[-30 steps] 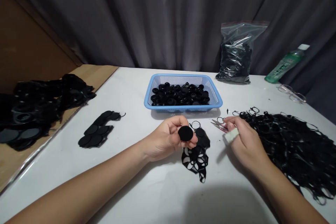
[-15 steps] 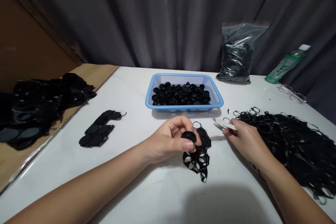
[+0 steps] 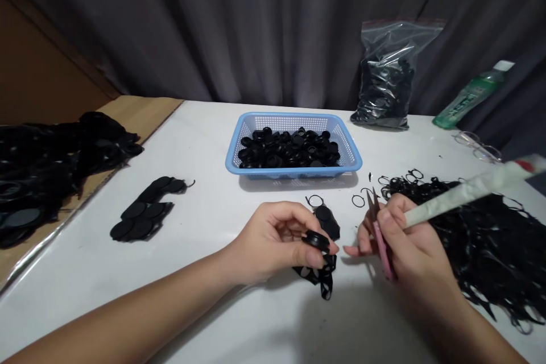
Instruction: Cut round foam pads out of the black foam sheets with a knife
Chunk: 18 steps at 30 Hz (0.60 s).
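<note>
My left hand [image 3: 277, 242] pinches a small black round cap [image 3: 316, 240] between thumb and fingertips, tilted on its side. Under and beyond it lies a black sheet of discs [image 3: 327, 220], its near end cut into open rings. My right hand [image 3: 409, 244] is closed around small pink-handled scissors [image 3: 385, 253], blades pointing up and away. A long white-wrapped stick [image 3: 469, 192] also rests in this hand, slanting up to the right; its near end is hidden by the fingers. Near the scissors, thin black rings [image 3: 358, 201] lie on the white table.
Behind my hands stands a blue basket [image 3: 294, 171] of black caps. A heap of black offcuts [image 3: 482, 244] lies right; disc sheets [image 3: 143, 210] lie left, more [image 3: 51, 165] on cardboard. A zip bag [image 3: 384, 85], a green bottle [image 3: 471, 96] and glasses [image 3: 478, 146] are at the back right.
My right hand has turned, bringing the pink scissors into view and swinging the white stick out to the right. My left hand has shifted slightly down and right, tilting the cap. The view has moved slightly.
</note>
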Motion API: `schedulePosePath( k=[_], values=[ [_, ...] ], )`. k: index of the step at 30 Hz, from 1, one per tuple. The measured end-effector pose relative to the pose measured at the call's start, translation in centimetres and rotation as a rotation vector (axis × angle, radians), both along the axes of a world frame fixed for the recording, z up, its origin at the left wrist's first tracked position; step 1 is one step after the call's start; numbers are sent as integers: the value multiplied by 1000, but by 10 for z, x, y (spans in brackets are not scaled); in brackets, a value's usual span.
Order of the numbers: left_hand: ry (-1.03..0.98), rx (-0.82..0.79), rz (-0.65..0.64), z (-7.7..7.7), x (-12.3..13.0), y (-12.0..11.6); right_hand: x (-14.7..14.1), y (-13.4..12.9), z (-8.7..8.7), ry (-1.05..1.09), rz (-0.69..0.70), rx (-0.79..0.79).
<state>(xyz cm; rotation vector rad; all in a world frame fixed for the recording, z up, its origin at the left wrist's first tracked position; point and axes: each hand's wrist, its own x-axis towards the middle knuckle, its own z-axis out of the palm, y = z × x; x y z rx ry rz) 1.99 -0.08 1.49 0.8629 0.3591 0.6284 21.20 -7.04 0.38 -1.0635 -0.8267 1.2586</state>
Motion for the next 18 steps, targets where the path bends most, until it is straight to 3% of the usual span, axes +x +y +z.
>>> schedulePosePath(
  k=[4, 10, 18],
  values=[
    [-23, 2, -2, -1, 0, -1, -5, -4, -1, 91, 37, -73],
    [13, 6, 3, -1, -2, -1, -4, -11, 1, 9, 43, -105],
    [162, 52, 34, 0, -1, -6, -3, -21, -11, -108, 154, 119]
  ],
)
